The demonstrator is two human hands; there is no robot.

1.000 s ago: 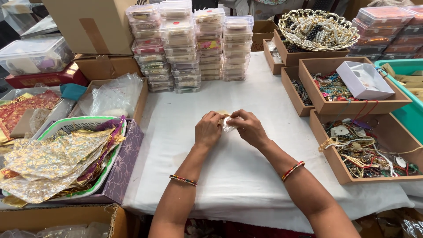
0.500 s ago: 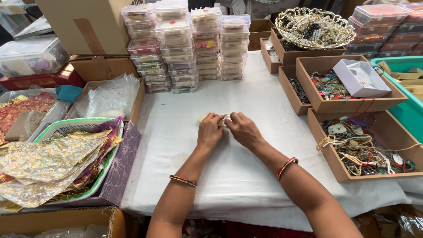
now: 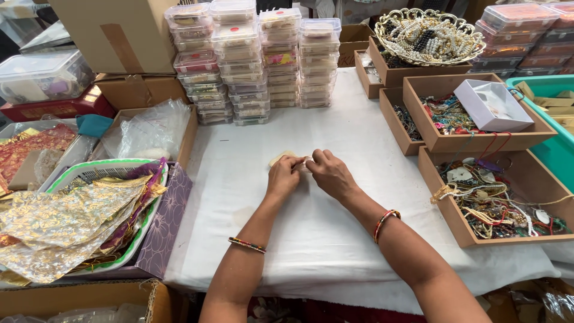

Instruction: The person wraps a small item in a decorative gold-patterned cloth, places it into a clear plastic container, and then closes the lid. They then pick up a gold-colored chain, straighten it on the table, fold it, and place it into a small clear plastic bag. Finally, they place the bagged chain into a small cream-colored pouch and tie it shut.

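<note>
Both hands, left hand (image 3: 283,176) and right hand (image 3: 328,172), are closed fingertip to fingertip on a small cream packet (image 3: 286,158), now pressed low onto the white-covered bench (image 3: 311,239), whereas a second ago it was held slightly raised.

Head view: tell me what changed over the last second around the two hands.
Both hands, left hand and right hand, came down from a slightly raised hold to the white cloth and shifted a little away from the person. The small cream packet pinched between them now lies flatter on the cloth. Neither hand let go. The stacked clear boxes and jewellery trays stayed put.
</note>
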